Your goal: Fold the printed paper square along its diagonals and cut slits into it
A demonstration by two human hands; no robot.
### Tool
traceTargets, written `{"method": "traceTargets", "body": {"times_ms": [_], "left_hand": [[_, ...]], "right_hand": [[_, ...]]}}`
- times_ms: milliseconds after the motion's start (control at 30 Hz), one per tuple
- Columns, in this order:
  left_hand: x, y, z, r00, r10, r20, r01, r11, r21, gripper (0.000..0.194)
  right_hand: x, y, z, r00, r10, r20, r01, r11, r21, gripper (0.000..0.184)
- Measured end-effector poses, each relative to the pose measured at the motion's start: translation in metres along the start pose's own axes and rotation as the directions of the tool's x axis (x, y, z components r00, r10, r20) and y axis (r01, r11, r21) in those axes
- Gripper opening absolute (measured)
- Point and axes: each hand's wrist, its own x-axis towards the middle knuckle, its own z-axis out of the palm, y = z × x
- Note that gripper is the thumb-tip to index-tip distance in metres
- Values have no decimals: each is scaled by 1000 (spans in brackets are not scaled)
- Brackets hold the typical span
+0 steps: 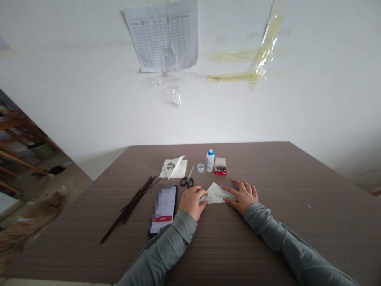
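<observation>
A small printed sheet of paper [216, 194], folded to a triangle with its point away from me, lies flat on the table. My left hand [192, 201] is at its left corner, fingers curled and thumb below, with the corner between them. On the right side of the paper rests my right hand [242, 196], its fingers spread and its thumb and index finger touching the edge. Black-handled scissors [187, 180] lie just beyond my left hand. Left of that hand is a phone [163, 210] with its screen lit, partly under my left forearm.
Behind the paper stand a white bottle with a blue cap [210, 161], a small clear cup [201, 168] and an open red box of small metal pieces [220, 167]. More printed paper [175, 167] lies back left, dark thin sticks [133, 204] at left. A wall [190, 123] borders the brown table [285, 238].
</observation>
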Motion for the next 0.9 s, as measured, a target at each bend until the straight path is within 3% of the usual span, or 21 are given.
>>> {"method": "traceTargets", "body": {"times_ms": [267,467,900], "left_hand": [[-13,-2,-7,996,-83,38,83,996,18,43],[-22,-12,-14,996,-91,19,91,996,-2,49],[-23,-16,2,999,-30,-38,31,999,24,64]], "right_hand": [[3,5,1,999,-10,38,10,1000,-1,57],[3,7,8,999,-38,-24,38,999,-3,55],[0,14,28,985,-89,-149,93,996,18,56]]}}
